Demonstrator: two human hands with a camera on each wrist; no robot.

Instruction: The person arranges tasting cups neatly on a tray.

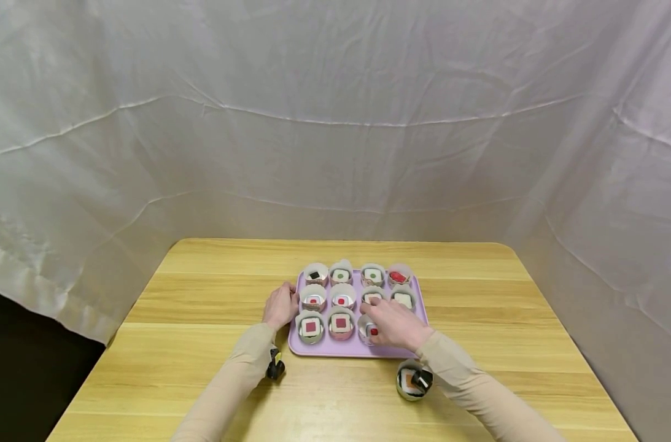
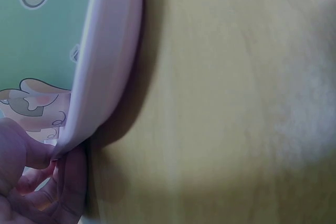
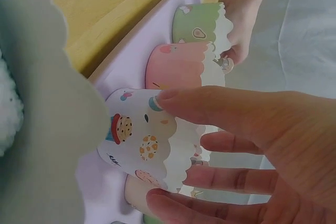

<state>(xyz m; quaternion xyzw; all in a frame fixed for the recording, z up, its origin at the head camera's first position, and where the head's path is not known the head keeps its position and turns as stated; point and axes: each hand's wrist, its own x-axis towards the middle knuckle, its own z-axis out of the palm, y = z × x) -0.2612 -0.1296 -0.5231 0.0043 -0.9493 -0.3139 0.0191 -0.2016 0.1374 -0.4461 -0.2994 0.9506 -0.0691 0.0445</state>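
Note:
A lilac tray (image 1: pixel 335 350) lies on the table, holding rows of paper baking cups with small sushi-like pieces inside. My left hand (image 1: pixel 280 305) pinches the tray's left rim; in the left wrist view its thumb (image 2: pixel 37 153) and fingers meet there. At the front row, my right hand (image 1: pixel 396 322) holds a white paper cup (image 3: pixel 139 129) with cupcake prints, thumb against its side and fingers around its far side. A red-centred piece (image 1: pixel 373 331) shows inside that cup. Beside it stand a pink cup (image 3: pixel 176 66) and a green cup (image 3: pixel 195 23).
Off the tray, near its front right, a separate paper cup (image 1: pixel 406 393) with an orange-centred piece stands under my right wrist. Wooden table (image 1: pixel 202 282) surrounds the tray. Grey-white sheeting (image 1: pixel 335 159) hangs behind and at both sides.

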